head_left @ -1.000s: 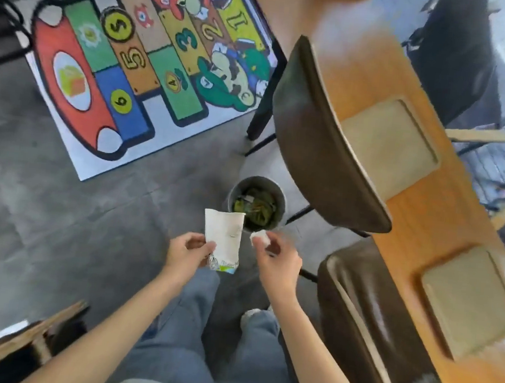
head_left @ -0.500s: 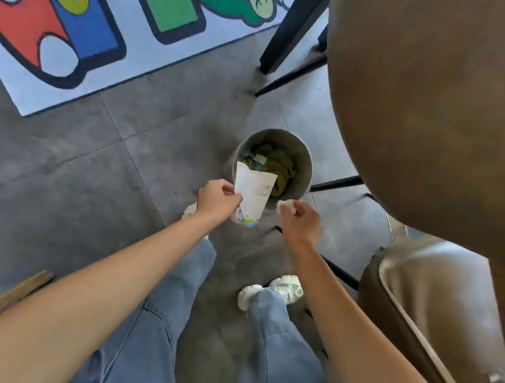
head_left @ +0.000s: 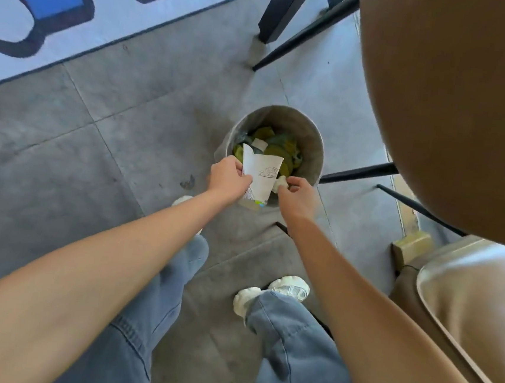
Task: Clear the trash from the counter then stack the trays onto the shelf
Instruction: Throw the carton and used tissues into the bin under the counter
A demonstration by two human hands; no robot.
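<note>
A flattened white paper wrapper (head_left: pixel 260 173) with a thin line drawing on its face and a coloured strip at its lower end is held above the near rim of a round grey metal bin (head_left: pixel 311 141). Its long axis runs from the near rim toward the far rim, its wider end pointing away from the person and over the bin's mouth. The left hand (head_left: pixel 228 178) pinches the wrapper's left edge, fingers curled round it. The right hand (head_left: pixel 298 195) pinches one small crumpled white paper wad (head_left: pixel 280 183) between thumb and fingertips, just beside the wrapper's right edge, at the bin's near rim. Inside the bin lie crumpled green and yellow wrappers and one white scrap. The bin stands on smooth grey floor tiles (head_left: pixel 125 154), near two glossy brown chairs (head_left: pixel 454 102) and a colourful printed mat (head_left: pixel 78 4).
</note>
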